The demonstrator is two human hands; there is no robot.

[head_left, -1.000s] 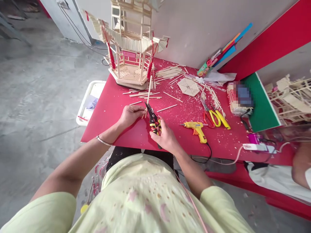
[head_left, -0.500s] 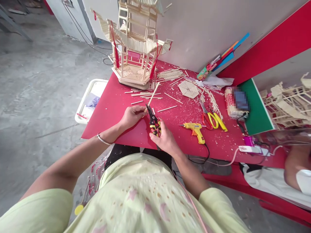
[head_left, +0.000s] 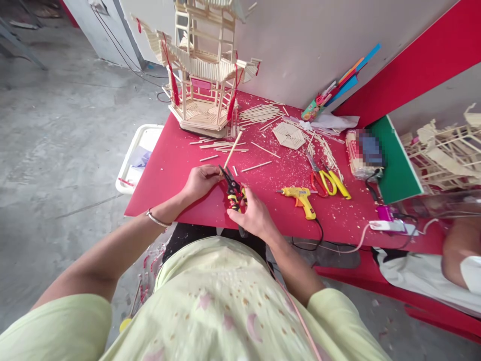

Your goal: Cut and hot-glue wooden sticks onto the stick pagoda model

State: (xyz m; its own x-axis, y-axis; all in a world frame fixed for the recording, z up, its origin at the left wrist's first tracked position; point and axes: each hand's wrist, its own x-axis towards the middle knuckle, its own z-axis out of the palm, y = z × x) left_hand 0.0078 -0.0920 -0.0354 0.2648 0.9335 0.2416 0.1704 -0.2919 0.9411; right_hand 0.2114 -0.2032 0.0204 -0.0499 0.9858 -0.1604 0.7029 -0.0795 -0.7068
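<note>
Stick [head_left: 233, 149] slants toward the far right above the table's [head_left: 161, 193] near left part, its near end pinched by the left hand [head_left: 201, 182]. The right hand [head_left: 254, 211] curls round the cutters [head_left: 233, 187], blades parted beside the stick. It looks light, stiff and snappable; a gentle fingertip hold close to the blades should suit.

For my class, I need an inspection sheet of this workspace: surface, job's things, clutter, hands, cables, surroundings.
Surface: red table, littered with pale scraps.
Job's things: pale stick, near the blades of the cutters.
Clutter: loose sticks, glue gun, yellow-handled tool.
Hands: left hand holds the stick; right hand grips the cutters.
Cables: black cord from the glue gun; pink cable.
Surroundings: stick-built pavilion behind; another person's arm at far right.
</note>
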